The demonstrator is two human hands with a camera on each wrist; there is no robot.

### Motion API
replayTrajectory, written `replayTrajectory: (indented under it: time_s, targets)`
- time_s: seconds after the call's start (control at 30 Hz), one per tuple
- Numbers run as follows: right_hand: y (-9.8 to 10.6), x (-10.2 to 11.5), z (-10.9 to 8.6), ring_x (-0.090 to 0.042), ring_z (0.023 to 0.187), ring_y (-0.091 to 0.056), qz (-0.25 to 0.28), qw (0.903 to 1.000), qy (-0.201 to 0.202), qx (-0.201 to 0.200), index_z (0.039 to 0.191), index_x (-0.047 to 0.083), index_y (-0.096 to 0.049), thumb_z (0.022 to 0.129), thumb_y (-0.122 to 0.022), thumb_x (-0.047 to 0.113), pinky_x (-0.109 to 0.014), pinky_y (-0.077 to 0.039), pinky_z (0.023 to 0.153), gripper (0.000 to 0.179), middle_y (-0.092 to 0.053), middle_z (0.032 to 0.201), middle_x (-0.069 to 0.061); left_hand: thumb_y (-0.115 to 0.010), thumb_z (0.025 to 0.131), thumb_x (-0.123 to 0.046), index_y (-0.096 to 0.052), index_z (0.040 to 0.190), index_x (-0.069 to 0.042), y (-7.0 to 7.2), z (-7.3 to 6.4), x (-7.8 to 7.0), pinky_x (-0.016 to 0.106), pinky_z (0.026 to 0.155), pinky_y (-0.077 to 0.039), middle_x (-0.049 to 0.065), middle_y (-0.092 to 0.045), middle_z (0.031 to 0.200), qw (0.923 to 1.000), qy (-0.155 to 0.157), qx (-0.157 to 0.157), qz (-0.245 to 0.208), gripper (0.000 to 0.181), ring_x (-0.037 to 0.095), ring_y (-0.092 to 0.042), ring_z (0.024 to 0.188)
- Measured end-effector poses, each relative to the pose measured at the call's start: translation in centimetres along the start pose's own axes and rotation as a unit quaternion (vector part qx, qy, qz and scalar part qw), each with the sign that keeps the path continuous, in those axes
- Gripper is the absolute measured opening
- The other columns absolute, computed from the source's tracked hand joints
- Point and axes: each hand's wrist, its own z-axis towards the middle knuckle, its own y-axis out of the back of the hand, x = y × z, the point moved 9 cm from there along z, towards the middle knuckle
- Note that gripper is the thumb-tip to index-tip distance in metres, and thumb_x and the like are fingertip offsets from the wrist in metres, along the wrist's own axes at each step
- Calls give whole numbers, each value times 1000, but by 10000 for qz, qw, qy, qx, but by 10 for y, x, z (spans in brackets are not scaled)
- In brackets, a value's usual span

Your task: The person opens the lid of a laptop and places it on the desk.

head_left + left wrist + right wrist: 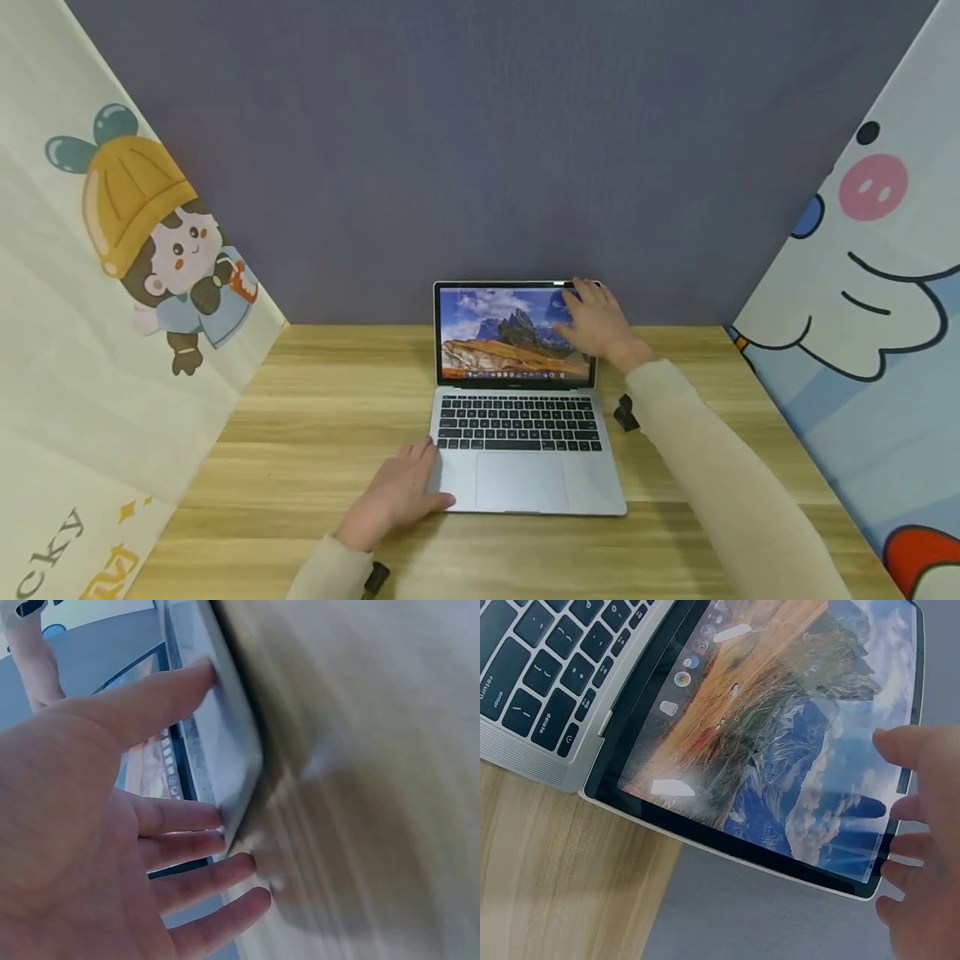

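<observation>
An opened silver laptop (521, 483) stands on the wooden table, its screen (510, 333) lit with a mountain picture. By the front left corner of its base is my left hand (397, 487), fingers extended along the left side and thumb over the front edge. The left wrist view shows the palm and straight fingers (202, 889) around that corner. My right hand (597, 321) is at the upper right corner of the lid. In the right wrist view its thumb (900, 746) lies over the screen's upper part, and the loosely bent fingertips overlap the lid's top edge.
The wooden table (330, 392) ends at a dark grey wall panel (480, 150) close behind the laptop. Cartoon-printed sheets (67, 333) flank both sides. A small black piece (626, 413) shows beside the right forearm.
</observation>
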Motion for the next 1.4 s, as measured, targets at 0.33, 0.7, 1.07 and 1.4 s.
replayTrajectory:
  time_s: [0.33, 0.7, 1.07, 1.4]
  targets:
    - [8, 7, -16, -47, 150, -18, 245, 9996, 102, -119, 157, -1, -30, 105, -55, 37, -61, -15, 121, 69, -17, 164, -29, -84, 76, -51, -53, 137, 9, 3, 4, -1, 58, 106, -45, 28, -48, 145, 9999, 85, 77, 13, 90, 45, -51, 127]
    - [6, 16, -63, -48, 135, -45, 615, 9960, 209, -611, 146, -6, -49, 108, -48, 37, -62, -36, 112, 58, -48, 146, -30, -86, 79, -37, -61, 127, 10, 9, 7, -3, 56, 98, -51, 27, -56, 134, 9997, 137, -190, -17, 72, 41, -58, 117]
    - [-9, 10, -113, -50, 132, -47, 1159, 9892, -132, -891, 144, -7, -50, 107, -48, 41, -64, -34, 112, 61, -51, 143, -31, -74, 92, -36, -57, 136, 6, 22, 5, 1, 59, 106, -45, 27, -56, 138, 9962, 211, -810, -256, 63, 44, -54, 126]
    - [-26, 9, -159, -52, 130, -48, 922, 9895, 86, -1106, 143, -7, -51, 104, -56, 38, -64, -38, 109, 59, -53, 140, -33, -69, 96, -38, -63, 129, 5, 48, -3, -4, 52, 101, -50, 21, -65, 126, 9757, -108, -2187, 36, 55, 38, -61, 117]
